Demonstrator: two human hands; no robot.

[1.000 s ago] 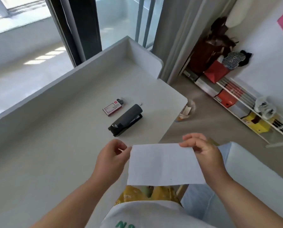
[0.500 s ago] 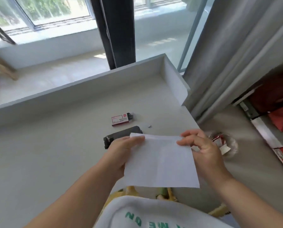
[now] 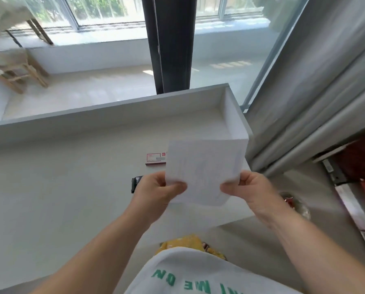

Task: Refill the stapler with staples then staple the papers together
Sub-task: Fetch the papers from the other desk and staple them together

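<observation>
1. The thin white paper (image 3: 202,168), roughly square and with faint bluish marks showing through it, stands nearly upright above the pale grey tabletop (image 3: 60,187). How many sheets it holds cannot be told; it reads as one piece.
2. Two hands hold it. The left hand (image 3: 156,192) pinches the lower left corner, thumb on the near face. The right hand (image 3: 249,189) pinches the lower right corner the same way, fingers curled behind the sheet.
3. The paper rises up and away from both grips, so most of it lies above the thumbs, and its lower edge sits between the two hands.
4. One black stapler (image 3: 136,184) lies on the tabletop; only its left end shows, just beside the left hand, the rest hidden behind the hand and paper.
5. One small white-and-red staple box (image 3: 155,159) lies on the tabletop, its right end covered by the paper's left edge.
</observation>
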